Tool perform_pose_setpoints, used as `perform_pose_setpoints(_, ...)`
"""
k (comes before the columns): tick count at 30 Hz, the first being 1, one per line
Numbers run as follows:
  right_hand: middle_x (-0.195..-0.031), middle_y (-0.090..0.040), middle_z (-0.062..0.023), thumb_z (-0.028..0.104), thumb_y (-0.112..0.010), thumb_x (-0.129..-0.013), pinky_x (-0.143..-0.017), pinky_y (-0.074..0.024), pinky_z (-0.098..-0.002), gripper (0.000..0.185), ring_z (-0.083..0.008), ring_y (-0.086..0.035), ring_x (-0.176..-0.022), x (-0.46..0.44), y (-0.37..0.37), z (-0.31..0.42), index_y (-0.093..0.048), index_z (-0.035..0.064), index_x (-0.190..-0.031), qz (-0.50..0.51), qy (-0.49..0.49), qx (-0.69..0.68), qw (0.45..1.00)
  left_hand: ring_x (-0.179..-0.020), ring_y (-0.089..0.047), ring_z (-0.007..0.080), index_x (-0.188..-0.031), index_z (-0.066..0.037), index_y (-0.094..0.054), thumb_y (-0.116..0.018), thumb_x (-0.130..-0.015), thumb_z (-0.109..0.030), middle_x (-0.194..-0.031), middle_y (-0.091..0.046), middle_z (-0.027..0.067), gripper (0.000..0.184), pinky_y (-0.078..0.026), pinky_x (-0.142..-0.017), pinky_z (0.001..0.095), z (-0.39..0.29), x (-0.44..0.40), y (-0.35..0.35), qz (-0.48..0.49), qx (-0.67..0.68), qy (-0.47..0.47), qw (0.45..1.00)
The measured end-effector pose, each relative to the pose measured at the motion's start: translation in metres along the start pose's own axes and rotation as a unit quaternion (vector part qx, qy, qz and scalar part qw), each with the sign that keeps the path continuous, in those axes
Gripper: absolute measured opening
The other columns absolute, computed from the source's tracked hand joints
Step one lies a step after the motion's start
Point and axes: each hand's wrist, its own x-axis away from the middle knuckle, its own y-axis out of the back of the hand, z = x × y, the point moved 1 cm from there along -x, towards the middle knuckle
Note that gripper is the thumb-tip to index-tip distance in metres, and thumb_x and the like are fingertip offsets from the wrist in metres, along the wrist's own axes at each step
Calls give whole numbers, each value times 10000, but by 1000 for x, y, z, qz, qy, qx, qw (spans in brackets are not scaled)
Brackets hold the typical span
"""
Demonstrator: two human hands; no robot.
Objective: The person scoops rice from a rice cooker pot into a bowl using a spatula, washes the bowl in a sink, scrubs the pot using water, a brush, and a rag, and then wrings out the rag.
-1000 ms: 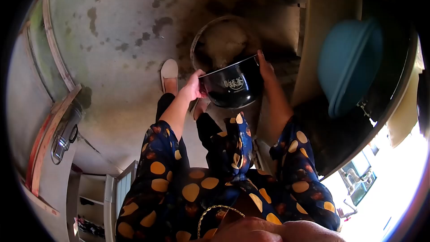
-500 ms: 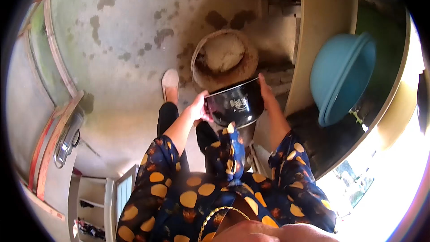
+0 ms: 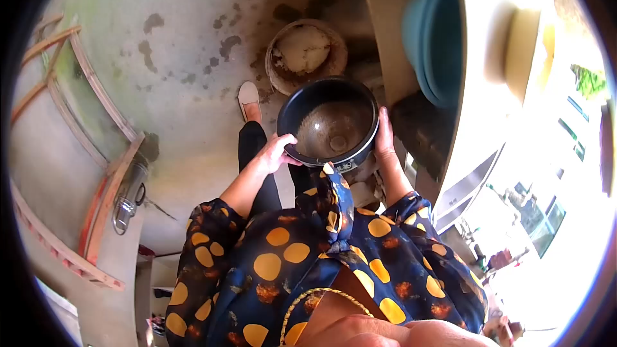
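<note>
A round black pot (image 3: 324, 97) is held in front of my body, its open top tilted up towards me. Its inner bottom looks brownish and shiny; whether liquid lies there I cannot tell. White print marks the outer wall on my side. My left hand (image 3: 278, 153) grips the left rim, thumb over the edge. Against the right wall of the pot, my right hand (image 3: 384, 136) presses with its fingers partly hidden behind it. Just beyond the pot, a worn round tub (image 3: 275, 64) with a pale lump inside stands on the floor.
On the right, a counter carries teal basins (image 3: 421, 38) and a pale yellow basin (image 3: 530, 58). A wooden frame (image 3: 106, 99) stands at the left beside a shiny metal item (image 3: 132, 193). Dark wet patches spot the concrete floor (image 3: 186, 38).
The pot has tipped from showing its outer side to showing its inside. Both hands still hold it. My view has turned to the right, bringing the yellow basin into fuller sight.
</note>
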Motion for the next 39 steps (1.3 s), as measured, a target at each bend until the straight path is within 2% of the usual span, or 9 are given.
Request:
perform_pose_setpoints(5, -1229, -489, -107, 427, -334, -941, -1005, -296, -309, 529, -188, -431, -1150, 92, 25, 40, -448, 9, -1244, -8, 112, -151, 982, -690, -525, 100, -981, -51, -528, -554, -733, -56, -823, -535, 9, 250, -462, -596, 245, -16, 97, -54, -17, -136, -142, 980)
perform_pose_setpoints(11, -1186, -527, -71, 377, -435, -925, -960, -351, -299, 462, -158, -474, -1100, 58, 64, -7, -486, 19, -1212, 38, 176, -199, 963, -687, -558, 125, -911, -31, -538, -564, -728, -14, -783, -575, 31, 185, -479, -675, 269, -40, 41, -34, -43, -294, -213, 931)
perform_pose_setpoints(15, -1002, -616, -66, 255, -561, -880, -884, -406, -272, 309, -131, -534, -983, 58, 152, -75, -602, 14, -1068, -185, 129, -68, 972, -825, -581, 160, -1103, 20, -506, -518, -710, 5, -953, -587, 68, 394, -481, -752, 290, -67, 45, -76, 0, -292, -286, 913)
perform_pose_setpoints(21, -997, -625, -122, 194, -648, -806, -818, -463, -280, 360, -166, -589, -903, 105, 300, -34, -570, -9, -1093, -519, 247, 33, 818, -870, -579, 197, -1138, 50, -464, -495, -683, -12, -982, -570, 102, 460, -483, -800, 318, -84, 64, -170, 123, -328, -323, 879)
perform_pose_setpoints(24, -1084, -587, -187, 509, -596, -763, -866, -433, -359, 683, -315, -565, -989, 103, 321, 30, -499, -16, -1190, -589, 248, 190, 746, -842, -578, 177, -1104, 40, -475, -527, -687, 3, -960, -570, 84, 422, -478, -768, 298, -69, 59, -192, 144, -342, -332, 867)
perform_pose_setpoints(27, -1189, -505, -236, 597, -617, -702, -925, -394, -394, 834, -345, -490, -1105, 53, 318, 104, -443, -14, -1243, -505, 216, 234, 803, -882, -551, 169, -1123, 38, -478, -503, -688, 32, -987, -563, 70, 436, -446, -797, 285, -58, 11, -232, 183, -370, -275, 869)
perform_pose_setpoints(29, -1099, -582, -198, 539, -598, -750, -889, -421, -369, 751, -319, -558, -1015, 18, 309, 132, -415, 22, -1264, -539, 214, 301, 757, -837, -530, 148, -1117, 23, -485, -486, -681, 31, -946, -551, 53, 436, -436, -759, 266, -47, -26, -251, 182, -411, -262, 854)
perform_pose_setpoints(31, -1064, -610, -149, 443, -605, -769, -864, -437, -357, 604, -293, -583, -970, 1, 304, 144, -474, 48, -1207, -478, 230, 265, 805, -825, -536, 158, -1116, 21, -484, -496, -665, 8, -928, -550, 61, 452, -454, -733, 262, -31, -64, -264, 168, -444, -265, 839)
perform_pose_setpoints(39, -1019, -629, -129, 259, -517, -845, -856, -447, -302, 418, -243, -602, -935, -16, 376, 66, -504, 85, -1224, -406, 336, 159, 835, -687, -581, 163, -1294, -91, -341, -518, -677, -34, -966, -546, 88, 644, -503, -460, 286, 59, -221, -269, 12, -528, -170, 832)
